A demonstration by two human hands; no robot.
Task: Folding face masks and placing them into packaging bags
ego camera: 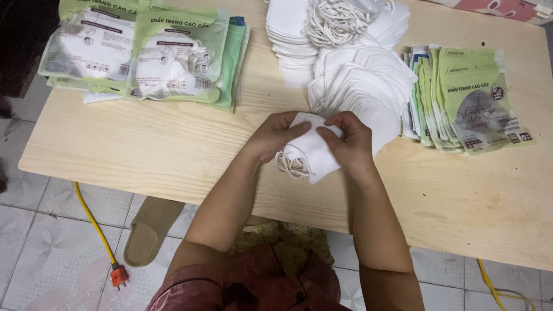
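Observation:
A small stack of folded white face masks (314,152) with white ear loops sits between my hands, just above the wooden table (144,150). My left hand (273,135) grips the stack's left side, its fingers curled over the top edge. My right hand (348,138) pinches the right side, thumb and fingers pressed on the top mask. The ear loops dangle from the lower left of the stack. Right behind my hands lies a fanned pile of loose white masks (357,80).
Filled green-and-clear mask packets (173,57) are stacked at the table's far left. A fanned stack of flat empty green pouches (472,101) lies at the right. On the tiled floor: a tan slipper (147,230) and a yellow cable with an orange plug (118,275).

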